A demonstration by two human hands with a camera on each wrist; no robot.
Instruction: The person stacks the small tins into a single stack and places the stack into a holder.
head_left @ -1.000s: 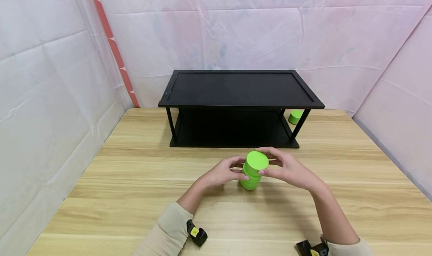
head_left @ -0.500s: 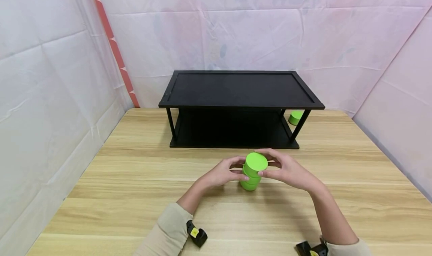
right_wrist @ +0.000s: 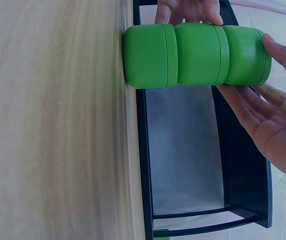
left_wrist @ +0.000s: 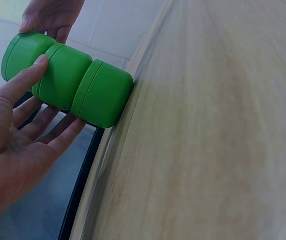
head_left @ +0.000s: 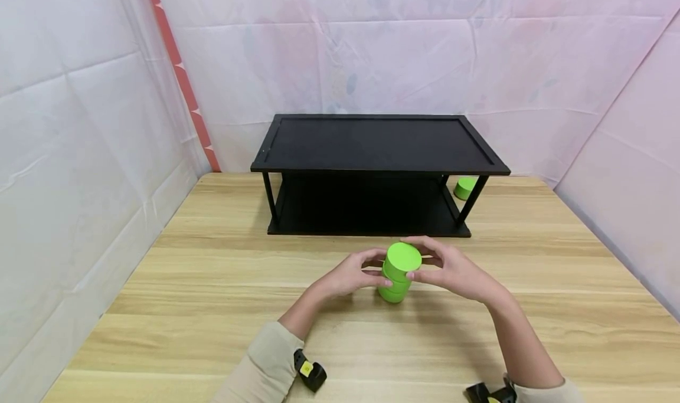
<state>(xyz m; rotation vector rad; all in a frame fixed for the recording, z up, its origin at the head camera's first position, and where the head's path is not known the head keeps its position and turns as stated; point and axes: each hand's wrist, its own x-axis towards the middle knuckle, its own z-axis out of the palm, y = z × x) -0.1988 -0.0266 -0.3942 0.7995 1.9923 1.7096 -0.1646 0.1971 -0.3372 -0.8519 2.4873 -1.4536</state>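
**Steadying a three-high stack of smooth green canisters (head_left: pixel 394 276)**

Stands upright on the pale wood-grain counter (head_left: pixel 186 308), just near of the black rectangular two-tier rack (head_left: pixel 379 144) and slightly right of its middle. Holds the middle round green canister (left_wrist: pixel 65 72) with the left hand (head_left: pixel 347 273), thumb to the near side, fingers bent along the far side, spread only to that width. Holds the top round green canister (right_wrist: pixel 243 56) likewise with the right hand (head_left: pixel 459 268), from the right.

Seems nearly aligned, with slight offsets at the joints. Best to brace the middle layer lightly and settle the top one with small, even pressure; avoid any sideways shove, apt to slide a layer. Leave the bottom round green canister (left_wrist: pixel 106 95) flat on the counter.

Past the rack's far right corner, a low green cylinder (head_left: pixel 464 188), partly hidden by a post. Beyond, pale creased cloth walls (head_left: pixel 398 66) with faint print, and a red strip (head_left: pixel 183 84) at far left. At the near side, beige sleeves (head_left: pixel 268 350) and black wrist mounts (head_left: pixel 314 378).
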